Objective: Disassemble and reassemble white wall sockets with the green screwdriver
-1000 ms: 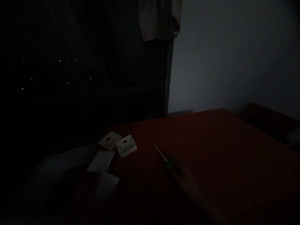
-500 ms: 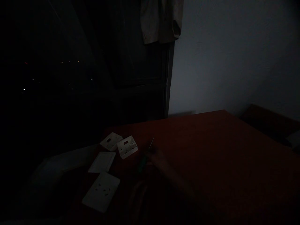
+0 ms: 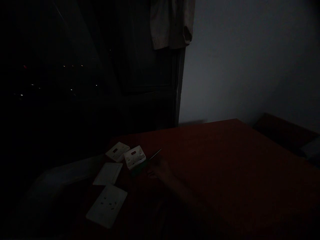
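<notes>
Screwdriver by the open boxes, right hand alongside

Nearest us, the socket plate [image 3: 106, 207] lies flat with its holes showing, perhaps for steadiness. The blank plate [image 3: 107, 173] lies just beyond it, their edges meeting or nearly so. We see the right hand [image 3: 161, 171] near the screwdriver [image 3: 138, 168], fingers loosely bent; in this gloom we cannot tell whether they grip it. Its handle lies by the right box [image 3: 135, 157], tip pointing away to the right, which we judge keeps it handy. We cannot make out the left hand. The left box [image 3: 117, 151] sits against or just beside its twin, all four pieces grouped left on the table [image 3: 215, 160], likely out of the right arm's way. Beyond, we see the pale wall [image 3: 237, 60] and hanging cloth [image 3: 172, 26].
</notes>
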Tool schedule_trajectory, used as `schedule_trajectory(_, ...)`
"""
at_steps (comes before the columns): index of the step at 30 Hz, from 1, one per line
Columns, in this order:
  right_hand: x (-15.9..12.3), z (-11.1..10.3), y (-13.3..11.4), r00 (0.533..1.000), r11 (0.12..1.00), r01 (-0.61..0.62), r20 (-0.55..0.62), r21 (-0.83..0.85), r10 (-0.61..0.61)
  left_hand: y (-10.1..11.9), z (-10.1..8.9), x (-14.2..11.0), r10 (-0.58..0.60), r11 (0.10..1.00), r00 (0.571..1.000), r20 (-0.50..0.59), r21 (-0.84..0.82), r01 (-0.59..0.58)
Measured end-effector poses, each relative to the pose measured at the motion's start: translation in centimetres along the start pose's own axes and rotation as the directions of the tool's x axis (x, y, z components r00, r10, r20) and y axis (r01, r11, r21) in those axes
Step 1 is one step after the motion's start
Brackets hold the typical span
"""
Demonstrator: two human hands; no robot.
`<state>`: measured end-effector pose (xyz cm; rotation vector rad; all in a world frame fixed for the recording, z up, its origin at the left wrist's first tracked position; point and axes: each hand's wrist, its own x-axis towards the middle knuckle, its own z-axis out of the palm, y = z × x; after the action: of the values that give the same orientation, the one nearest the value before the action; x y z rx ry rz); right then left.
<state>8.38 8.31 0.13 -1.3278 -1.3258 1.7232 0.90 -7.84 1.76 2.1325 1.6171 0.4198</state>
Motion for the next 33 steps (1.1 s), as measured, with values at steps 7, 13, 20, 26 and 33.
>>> schedule_trajectory(7, -4.7, -4.7, 0.3, 0.956, 0.944, 0.213, -0.146, -0.252, -0.255, 0.6, 0.0, 4.1, 0.01, 0.997, 0.997, 0.073, 0.069, -0.015)
schedule_trajectory(13, -6.5, -8.4, 1.4, 0.846, 0.857, 0.309, -0.292, -0.413, -0.445, 3.7, -1.5, 9.4, 0.062, 0.996, 0.995, 0.082, 0.058, -0.067)
schedule_trajectory(20, -6.1, -8.3, 2.7, 0.801, 0.788, 0.329, -0.288, -0.52, -0.525, 3.4, 0.4, 11.7, -0.04, 0.998, 0.996, 0.084, 0.057, 0.035)
schedule_trajectory(26, -5.9, -8.3, 2.9, 0.791, 0.754, 0.341, -0.262, -0.561, -0.553, 2.5, 0.9, 11.2, -0.026, 0.999, 0.998, 0.051, 0.04, 0.024)
schedule_trajectory(33, -5.8, -8.3, 2.9, 0.785, 0.735, 0.349, -0.247, -0.582, -0.568, 2.0, 1.2, 11.4, 0.005, 0.999, 0.999, 0.035, 0.034, -0.006)
